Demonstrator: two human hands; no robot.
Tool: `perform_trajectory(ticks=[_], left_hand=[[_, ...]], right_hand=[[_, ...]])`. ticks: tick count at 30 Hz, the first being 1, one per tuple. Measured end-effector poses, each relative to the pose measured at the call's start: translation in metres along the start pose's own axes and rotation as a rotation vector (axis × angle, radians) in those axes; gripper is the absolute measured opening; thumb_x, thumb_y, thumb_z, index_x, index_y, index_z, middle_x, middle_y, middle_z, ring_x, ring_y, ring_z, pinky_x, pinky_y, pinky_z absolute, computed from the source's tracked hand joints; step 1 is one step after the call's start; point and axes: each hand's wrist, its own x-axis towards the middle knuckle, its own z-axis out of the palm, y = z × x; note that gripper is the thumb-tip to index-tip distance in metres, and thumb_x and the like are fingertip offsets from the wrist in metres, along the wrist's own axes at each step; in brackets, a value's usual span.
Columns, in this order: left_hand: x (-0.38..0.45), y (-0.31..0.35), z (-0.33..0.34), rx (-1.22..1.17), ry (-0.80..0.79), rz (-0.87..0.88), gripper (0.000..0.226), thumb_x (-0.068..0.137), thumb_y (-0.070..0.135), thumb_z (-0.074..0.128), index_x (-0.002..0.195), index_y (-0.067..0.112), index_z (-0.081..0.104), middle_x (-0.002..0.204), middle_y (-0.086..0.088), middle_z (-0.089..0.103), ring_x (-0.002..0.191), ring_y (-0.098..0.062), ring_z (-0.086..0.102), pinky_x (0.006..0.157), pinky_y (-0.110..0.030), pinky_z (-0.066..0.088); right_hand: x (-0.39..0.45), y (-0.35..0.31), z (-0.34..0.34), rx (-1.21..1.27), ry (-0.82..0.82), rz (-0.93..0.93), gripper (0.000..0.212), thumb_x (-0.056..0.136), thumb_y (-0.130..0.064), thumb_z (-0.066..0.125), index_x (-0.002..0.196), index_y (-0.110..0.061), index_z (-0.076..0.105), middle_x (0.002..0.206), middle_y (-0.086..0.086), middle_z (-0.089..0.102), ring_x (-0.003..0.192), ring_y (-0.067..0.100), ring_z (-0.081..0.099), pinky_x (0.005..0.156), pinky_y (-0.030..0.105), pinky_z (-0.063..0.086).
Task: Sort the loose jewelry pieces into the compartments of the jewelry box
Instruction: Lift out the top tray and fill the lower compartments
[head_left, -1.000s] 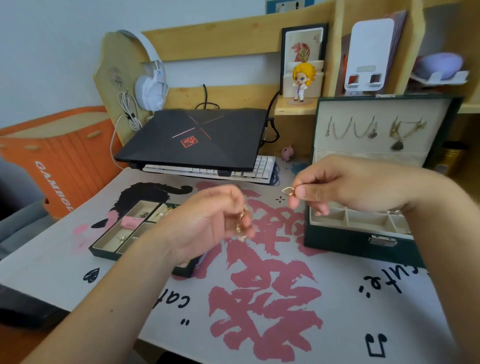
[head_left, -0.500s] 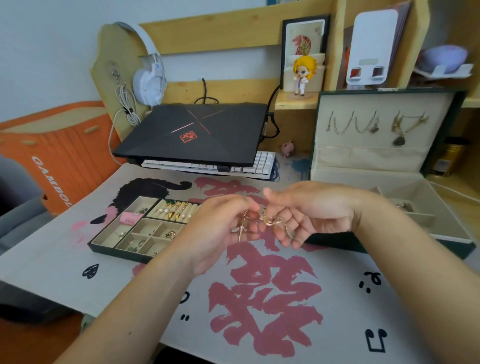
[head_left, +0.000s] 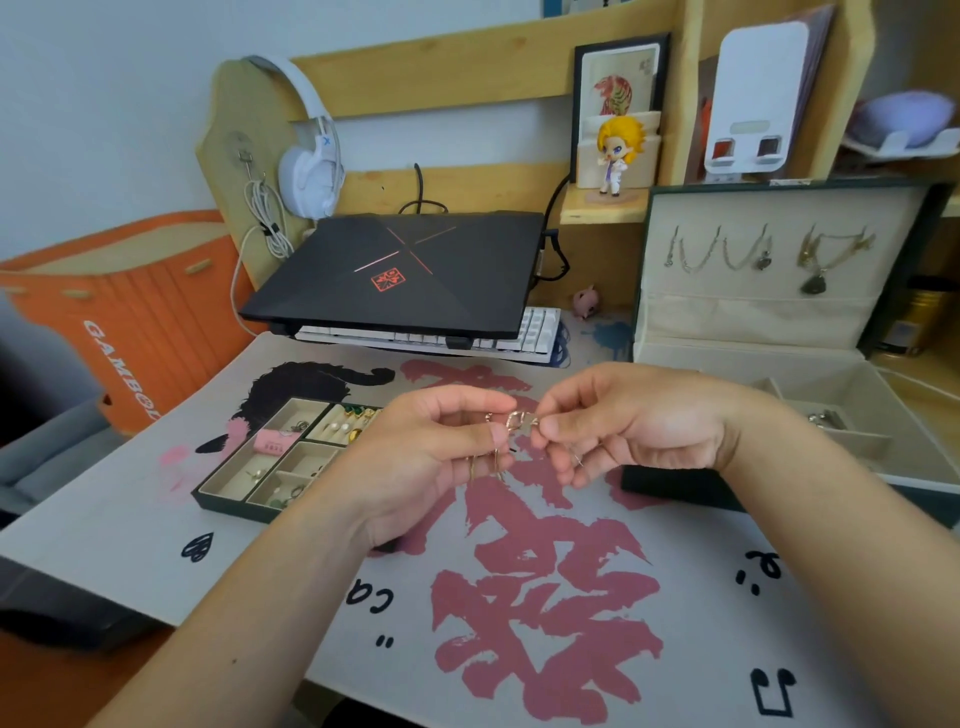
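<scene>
My left hand (head_left: 441, 457) and right hand (head_left: 623, 426) pinch small gold earrings (head_left: 516, 420) near an orange box lettered "GAMBO" (head_left: 124, 332).

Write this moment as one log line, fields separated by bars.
left hand: pinching gold jewelry | right hand: pinching same piece | location: above mat, between tray and jewelry box | placed: no

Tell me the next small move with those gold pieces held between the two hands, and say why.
Probably ease the hands apart to free one piece. Both the left hand and right hand pinch the same cluster of gold earrings above the mat, so nothing can yet be dropped into the tray or the jewelry box.
</scene>
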Motion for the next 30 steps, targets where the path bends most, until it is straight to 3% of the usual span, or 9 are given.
perform_trajectory(ticks=[4,9,17,25,30], left_hand=[[-0.003,0.001,-0.001,-0.032,0.063,0.072,0.030,0.082,-0.012,0.070,0.106,0.005,0.077,0.095,-0.011,0.073,0.085,-0.027,0.073,0.080,-0.032,0.062],[-0.006,0.006,0.003,-0.100,0.086,0.130,0.034,0.071,-0.004,0.074,0.104,0.005,0.077,0.095,-0.011,0.074,0.086,-0.026,0.074,0.080,-0.032,0.063],[-0.006,0.015,0.006,-0.115,0.119,0.089,0.024,0.086,-0.012,0.067,0.104,0.001,0.075,0.097,-0.017,0.073,0.082,-0.023,0.072,0.079,-0.032,0.063],[-0.008,0.016,0.011,0.053,0.012,-0.035,0.016,0.091,-0.006,0.067,0.096,0.005,0.077,0.083,-0.011,0.071,0.076,-0.020,0.065,0.079,-0.033,0.059],[-0.009,0.012,0.015,0.030,-0.053,-0.075,0.023,0.074,0.007,0.078,0.097,0.006,0.077,0.086,-0.008,0.073,0.074,-0.017,0.065,0.080,-0.033,0.060]], right_hand=[[-0.003,-0.003,-0.004,-0.061,0.049,-0.011,0.019,0.089,-0.012,0.065,0.104,-0.004,0.074,0.079,0.012,0.069,0.076,0.021,0.069,0.076,0.032,0.059],[-0.005,-0.006,-0.004,-0.089,0.069,-0.058,0.023,0.095,-0.007,0.062,0.114,-0.010,0.074,0.077,0.013,0.066,0.075,0.024,0.067,0.084,0.042,0.055],[-0.007,-0.010,-0.002,-0.063,0.125,-0.117,0.021,0.097,-0.011,0.060,0.112,-0.005,0.074,0.071,0.009,0.058,0.067,0.018,0.060,0.069,0.028,0.054],[-0.008,-0.011,0.001,-0.054,0.146,-0.118,0.020,0.097,-0.014,0.060,0.105,-0.001,0.073,0.070,0.010,0.057,0.066,0.019,0.058,0.067,0.026,0.054],[-0.009,-0.012,0.004,-0.070,0.151,-0.124,0.022,0.098,-0.016,0.059,0.104,0.001,0.071,0.069,0.010,0.057,0.065,0.017,0.059,0.065,0.025,0.053]])
